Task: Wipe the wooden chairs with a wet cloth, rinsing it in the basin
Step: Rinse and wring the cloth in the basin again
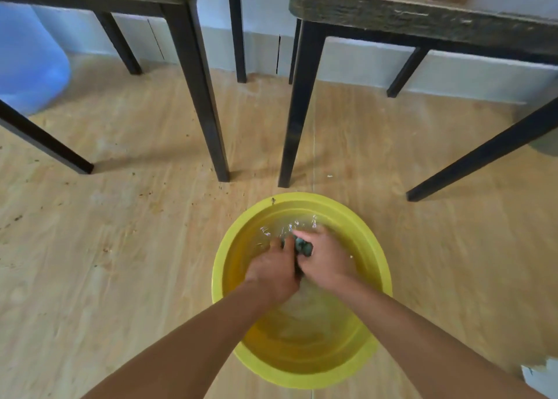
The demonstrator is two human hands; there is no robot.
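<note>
Both hands, left hand and right hand, are clenching a bunched cloth underwater near the yellow basin's far edge, rinsing it.

Between the left hand and the right hand only a small teal part of the cloth shows; the rest is hidden under the fingers. Far beyond the hands, both chairs are cut by the top edge: the left chair shows only legs and seat edge, the right chair the same. Far left of the left hand, a blue object is blurred and cut by the edge.
</note>
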